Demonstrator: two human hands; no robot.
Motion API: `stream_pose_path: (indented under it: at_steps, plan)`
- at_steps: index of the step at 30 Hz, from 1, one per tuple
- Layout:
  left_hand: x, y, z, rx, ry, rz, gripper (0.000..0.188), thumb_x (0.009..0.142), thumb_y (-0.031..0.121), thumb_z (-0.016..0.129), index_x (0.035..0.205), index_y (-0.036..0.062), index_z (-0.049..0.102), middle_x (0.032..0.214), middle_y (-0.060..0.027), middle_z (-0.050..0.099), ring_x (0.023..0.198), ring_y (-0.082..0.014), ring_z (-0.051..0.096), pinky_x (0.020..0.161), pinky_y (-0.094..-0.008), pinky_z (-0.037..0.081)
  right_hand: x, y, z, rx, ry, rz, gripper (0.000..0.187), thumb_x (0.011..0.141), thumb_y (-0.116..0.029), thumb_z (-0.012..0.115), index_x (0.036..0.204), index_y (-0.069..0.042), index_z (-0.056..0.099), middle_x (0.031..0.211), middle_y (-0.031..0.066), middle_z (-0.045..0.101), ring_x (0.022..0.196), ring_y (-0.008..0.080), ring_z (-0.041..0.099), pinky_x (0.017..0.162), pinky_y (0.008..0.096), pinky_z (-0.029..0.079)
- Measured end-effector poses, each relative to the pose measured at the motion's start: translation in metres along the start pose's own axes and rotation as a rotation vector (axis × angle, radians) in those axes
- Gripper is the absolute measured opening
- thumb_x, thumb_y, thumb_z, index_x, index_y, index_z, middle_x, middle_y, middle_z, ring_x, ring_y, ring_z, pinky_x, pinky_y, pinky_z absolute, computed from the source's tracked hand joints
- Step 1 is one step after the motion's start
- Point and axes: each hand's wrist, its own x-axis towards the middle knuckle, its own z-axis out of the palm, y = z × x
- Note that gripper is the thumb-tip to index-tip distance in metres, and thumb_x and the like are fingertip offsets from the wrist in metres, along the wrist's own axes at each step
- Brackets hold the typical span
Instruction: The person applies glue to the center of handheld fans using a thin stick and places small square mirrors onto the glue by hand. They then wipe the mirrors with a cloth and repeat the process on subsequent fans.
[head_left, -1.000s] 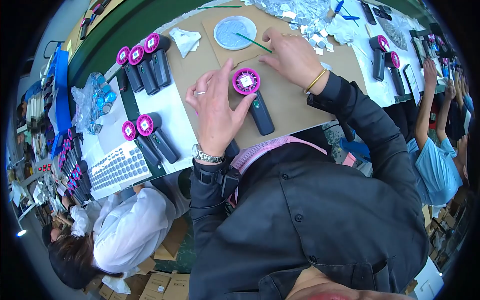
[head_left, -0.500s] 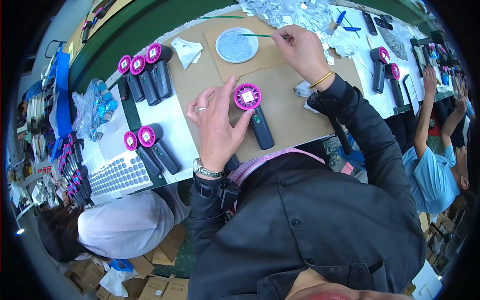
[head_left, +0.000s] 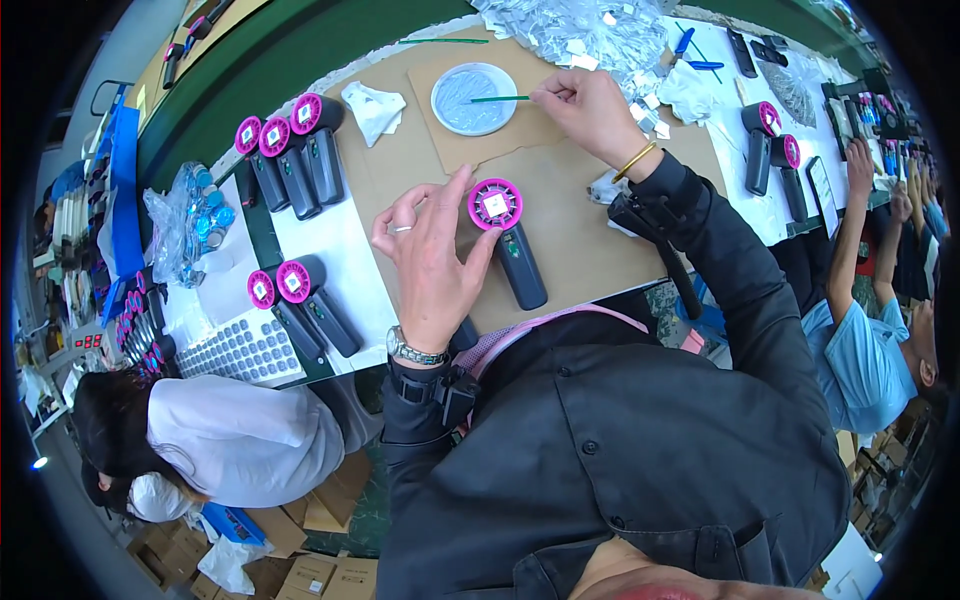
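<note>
My right hand (head_left: pixel 590 110) pinches a thin green stick (head_left: pixel 500 98), its tip in the paste of a round white dish (head_left: pixel 437 112). That paste (head_left: pixel 472 90) is translucent and pale bluish. A dark grey handheld fan (head_left: pixel 523 265) with a magenta ring round its head lies in front of me, a white square patch on its centre. Along its left side is my left hand (head_left: pixel 432 235), fingers apart, with the thumb at the lower rim of the head and a fingertip near the upper rim. Whether the thumb touches the rim I cannot tell.
Brown cardboard (head_left: pixel 600 240) covers the table. More fans (head_left: pixel 297 165) lie on the left, others (head_left: pixel 770 150) on the right. Crumpled white paper (head_left: pixel 374 112), a pile of clear plastic scraps (head_left: pixel 580 35) and blue-handled pliers (head_left: pixel 690 50) lie farther back. Co-workers sit on both sides.
My right hand has moved slightly left and down, bringing the green stick's tip deeper across the dish. My left hand has barely moved beside the fan.
</note>
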Motion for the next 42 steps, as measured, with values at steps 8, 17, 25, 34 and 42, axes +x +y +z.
stream_pose_path:
  at_steps: [8, 17, 25, 34, 42]
  plan:
    - [0.003, 0.004, 0.000, -0.003, -0.007, 0.000, 0.080, 0.081, 0.022, 0.092, 0.155, 0.0146, 0.060, 0.128, -0.0034, 0.075, 0.132, -0.0265, 0.057, 0.116, -0.0507, 0.023, 0.004, 0.000, 0.005, 0.113, -0.114, 0.017, 0.028, 0.099, -0.022, 0.080, 0.107, 0.005, 0.082, 0.084, 0.0069, 0.078, 0.074, 0.0097, 0.067, 0.068, 0.0294, 0.055]
    - [0.002, 0.005, 0.000, -0.003, 0.010, 0.004, 0.079, 0.081, 0.025, 0.093, 0.153, 0.0143, 0.062, 0.127, -0.0034, 0.074, 0.131, -0.0264, 0.057, 0.117, -0.0512, 0.023, -0.009, 0.007, -0.019, 0.198, -0.086, 0.086, 0.029, 0.101, -0.024, 0.080, 0.111, 0.003, 0.083, 0.089, 0.0010, 0.078, 0.078, 0.0051, 0.063, 0.070, 0.0247, 0.051]
    - [-0.002, 0.004, 0.002, 0.025, 0.049, 0.026, 0.079, 0.081, 0.029, 0.093, 0.152, 0.0147, 0.062, 0.127, -0.0029, 0.075, 0.132, -0.0260, 0.058, 0.119, -0.0526, 0.023, -0.033, 0.001, -0.043, 0.567, -0.091, 0.158, 0.027, 0.104, -0.022, 0.078, 0.114, 0.002, 0.082, 0.099, -0.0018, 0.076, 0.082, 0.0049, 0.061, 0.074, 0.0239, 0.049]
    - [-0.005, 0.005, -0.002, -0.003, 0.077, 0.009, 0.076, 0.082, 0.025, 0.092, 0.152, 0.0154, 0.063, 0.130, -0.0024, 0.075, 0.133, -0.0263, 0.058, 0.120, -0.0544, 0.022, -0.112, -0.034, -0.077, 0.153, 0.073, -0.344, 0.018, 0.095, -0.006, 0.082, 0.111, 0.002, 0.079, 0.089, 0.0032, 0.071, 0.074, 0.0136, 0.061, 0.069, 0.0306, 0.048]
    - [-0.005, 0.004, 0.002, -0.010, 0.072, 0.004, 0.072, 0.084, 0.021, 0.089, 0.151, 0.0156, 0.063, 0.131, -0.0026, 0.075, 0.133, -0.0268, 0.058, 0.121, -0.0553, 0.021, -0.132, -0.031, -0.063, -0.203, 0.123, -0.987, 0.032, 0.076, 0.007, 0.086, 0.106, 0.000, 0.078, 0.081, 0.0048, 0.064, 0.072, 0.0218, 0.062, 0.069, 0.0365, 0.051]
